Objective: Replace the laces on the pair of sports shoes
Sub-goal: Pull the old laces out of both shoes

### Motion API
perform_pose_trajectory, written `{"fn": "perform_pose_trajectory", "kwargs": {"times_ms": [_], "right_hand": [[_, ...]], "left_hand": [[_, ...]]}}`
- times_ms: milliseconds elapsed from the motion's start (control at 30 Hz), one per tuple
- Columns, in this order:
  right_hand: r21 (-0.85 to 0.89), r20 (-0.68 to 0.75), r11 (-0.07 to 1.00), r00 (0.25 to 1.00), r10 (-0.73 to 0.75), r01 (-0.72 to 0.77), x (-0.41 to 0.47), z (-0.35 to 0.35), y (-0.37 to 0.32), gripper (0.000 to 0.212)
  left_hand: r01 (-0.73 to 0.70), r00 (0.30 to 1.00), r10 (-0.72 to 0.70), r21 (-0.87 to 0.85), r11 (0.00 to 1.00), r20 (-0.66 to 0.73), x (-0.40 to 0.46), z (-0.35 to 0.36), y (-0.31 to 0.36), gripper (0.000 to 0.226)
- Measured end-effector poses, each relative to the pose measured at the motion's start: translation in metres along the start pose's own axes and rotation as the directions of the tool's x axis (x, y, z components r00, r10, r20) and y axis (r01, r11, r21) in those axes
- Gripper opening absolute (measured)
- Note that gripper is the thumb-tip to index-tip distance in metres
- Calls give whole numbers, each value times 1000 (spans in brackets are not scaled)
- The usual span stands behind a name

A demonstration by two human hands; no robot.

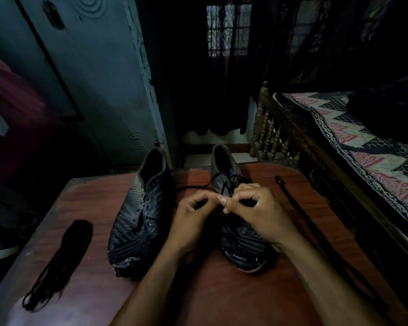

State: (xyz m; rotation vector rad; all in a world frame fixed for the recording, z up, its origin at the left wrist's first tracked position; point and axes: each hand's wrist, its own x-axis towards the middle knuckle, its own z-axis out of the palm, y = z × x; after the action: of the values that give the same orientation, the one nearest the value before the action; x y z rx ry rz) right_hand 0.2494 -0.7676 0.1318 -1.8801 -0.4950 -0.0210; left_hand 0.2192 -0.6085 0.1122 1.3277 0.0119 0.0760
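Two dark sports shoes stand on a reddish wooden table [222, 297], toes toward me. The left shoe [141, 215] has bare eyelets and no lace. The right shoe [243, 241] carries a black lace [224, 178] looped over its tongue, with one end trailing left across the table. My left hand [193, 220] and my right hand [262, 212] meet above the right shoe's eyelets, fingers curled, pinching the lace between them. The hands hide the middle of that shoe.
A bundle of black laces [57, 262] lies at the table's left front. A long black lace [316, 234] stretches along the right side. A bed [363, 137] with a patterned cover stands close on the right; a grey-blue cupboard [92, 78] rises behind left.
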Motion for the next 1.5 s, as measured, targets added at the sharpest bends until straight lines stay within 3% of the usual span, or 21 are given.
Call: {"fn": "perform_pose_trajectory", "kwargs": {"times_ms": [167,333,433,567,667,833,967,1167,1367,1500], "right_hand": [[91,-156,984,973,168,-155,2,3,1,32],[117,-160,983,974,158,-140,1,7,2,21],[163,-108,975,979,170,-151,1,6,3,18],[203,0,972,993,117,-115,-1,0,-3,17],[211,99,974,993,63,-83,-1,-4,-5,18],[56,157,998,988,-11,2,-2,-5,-4,22],[95,101,994,994,40,-49,-3,-2,-7,31],[159,-120,965,966,227,-207,-1,4,-6,38],[150,-111,973,975,193,-176,-2,6,-8,22],[190,-87,966,977,193,-174,-2,4,-6,17]], "left_hand": [[-40,992,30,78,996,125,-2,-5,2,16],[-98,969,55,170,981,240,-3,-9,2,10],[-55,979,28,134,989,202,-6,-6,6,22],[53,998,-53,3,999,24,-9,4,8,45],[-9,999,11,68,998,-37,-6,7,5,48],[-4,1000,4,33,999,-20,-1,1,0,38],[35,999,-35,-12,999,36,0,-2,0,14],[10,993,-8,-16,1000,120,0,-6,-1,19],[-75,968,43,123,990,246,0,-11,-2,21],[-10,981,-9,94,995,195,-3,-5,2,33]]}}
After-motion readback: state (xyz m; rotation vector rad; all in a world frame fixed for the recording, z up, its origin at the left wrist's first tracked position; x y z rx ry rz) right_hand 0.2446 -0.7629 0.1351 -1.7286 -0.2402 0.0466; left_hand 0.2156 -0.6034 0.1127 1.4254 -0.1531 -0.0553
